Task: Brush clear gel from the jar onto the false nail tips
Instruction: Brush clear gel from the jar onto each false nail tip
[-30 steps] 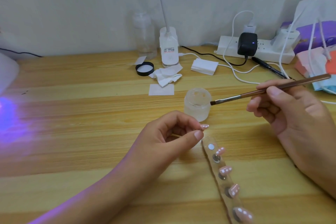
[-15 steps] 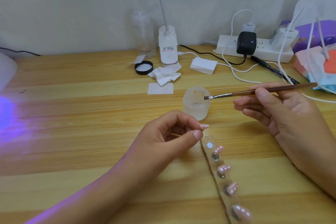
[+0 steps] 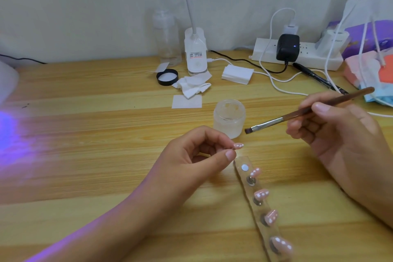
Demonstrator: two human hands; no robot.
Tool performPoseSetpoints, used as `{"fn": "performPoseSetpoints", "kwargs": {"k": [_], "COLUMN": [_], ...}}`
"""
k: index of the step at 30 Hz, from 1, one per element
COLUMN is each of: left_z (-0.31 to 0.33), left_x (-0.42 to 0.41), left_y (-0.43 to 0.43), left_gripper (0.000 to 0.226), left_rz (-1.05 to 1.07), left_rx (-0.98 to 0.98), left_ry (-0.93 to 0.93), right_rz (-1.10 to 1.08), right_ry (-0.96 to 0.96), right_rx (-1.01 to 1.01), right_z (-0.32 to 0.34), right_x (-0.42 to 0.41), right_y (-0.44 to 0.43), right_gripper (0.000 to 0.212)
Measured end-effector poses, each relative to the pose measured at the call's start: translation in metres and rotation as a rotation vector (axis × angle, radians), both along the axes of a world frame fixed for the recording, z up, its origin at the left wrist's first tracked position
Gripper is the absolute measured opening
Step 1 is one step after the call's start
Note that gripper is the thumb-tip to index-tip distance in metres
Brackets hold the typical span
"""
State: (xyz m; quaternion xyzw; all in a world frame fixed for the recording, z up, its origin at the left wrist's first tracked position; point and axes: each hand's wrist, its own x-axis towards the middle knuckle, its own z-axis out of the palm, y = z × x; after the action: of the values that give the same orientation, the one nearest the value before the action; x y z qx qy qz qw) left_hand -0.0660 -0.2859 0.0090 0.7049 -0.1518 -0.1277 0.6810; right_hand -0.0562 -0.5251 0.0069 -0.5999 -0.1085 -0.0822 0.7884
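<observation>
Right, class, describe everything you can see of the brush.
The brush has a thin brown handle that looks wooden, a silver metal collar and flat dark bristles. The right hand pinches its handle between thumb and fingers. It slants, bristles low and pointing left, in the air just right of the jar, touching neither jar nor table.

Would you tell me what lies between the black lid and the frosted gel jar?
In the head view, a crumpled white wipe and a flat white pad lie between the black lid and the frosted gel jar.
</observation>
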Motion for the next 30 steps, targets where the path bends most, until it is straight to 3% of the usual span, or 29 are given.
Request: {"fn": "performPoseSetpoints", "kwargs": {"k": [5,18,24,30], "left_z": [0.0011,0.0021,0.0015,0.0015], "left_x": [0.0001,-0.0006,-0.0009,-0.0014], "left_y": [-0.0023,-0.0018,-0.0022,-0.0019], "left_gripper": [0.007,0.008,0.008,0.010], "left_rz": [0.004,-0.007,-0.010,-0.013], "left_rx": [-0.002,0.005,0.001,0.010], "left_ry": [-0.003,-0.018,-0.024,-0.043], "right_rz": [0.062,0.016,-0.047,0.025], "right_ry": [-0.047,-0.066,-0.032,-0.054], "right_rx": [-0.042,-0.131,-0.117,-0.085], "right_z": [-0.0006,-0.0030,-0.0053,-0.0014], "right_x": [-0.0023,-0.0050,-0.0015,-0.0033], "right_y": [0.0031,0.0035,-0.0013,0.0016], "right_gripper": [0.018,0.007,0.014,0.010]}}
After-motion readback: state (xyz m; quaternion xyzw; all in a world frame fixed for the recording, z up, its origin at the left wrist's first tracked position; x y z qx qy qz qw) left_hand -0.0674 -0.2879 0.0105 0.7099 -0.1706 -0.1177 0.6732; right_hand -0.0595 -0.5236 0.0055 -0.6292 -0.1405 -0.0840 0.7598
